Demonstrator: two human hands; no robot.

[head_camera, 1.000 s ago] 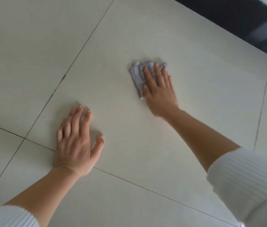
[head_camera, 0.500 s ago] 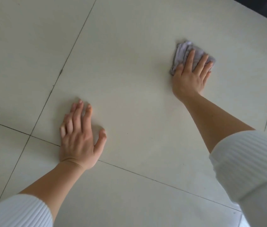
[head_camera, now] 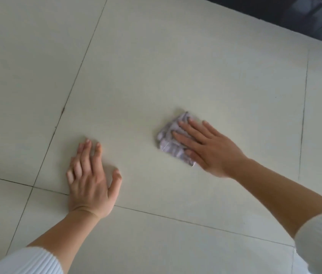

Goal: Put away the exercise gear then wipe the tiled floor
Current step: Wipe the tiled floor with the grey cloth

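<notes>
The crumpled grey cloth (head_camera: 166, 144) lies on the tiled floor (head_camera: 176, 56), its visible length running near to far. The right hand (head_camera: 213, 150) presses it flat, with straight fingers (head_camera: 186, 138) pointing left and away. The left hand (head_camera: 91, 180) rests flat on the floor, fingers straight, gripping nothing.

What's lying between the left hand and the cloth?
Nothing. In the head view, only bare tiled floor separates the left hand from the cloth pressed under the right hand.

Open room: bare tiled floor (head_camera: 156, 66) spread beyond and right of the cloth (head_camera: 173, 142).
Left of cloth: left hand (head_camera: 92, 181) lay flat, well apart.
Far beyond cloth: dark furniture (head_camera: 294, 14) bordered the floor.
</notes>
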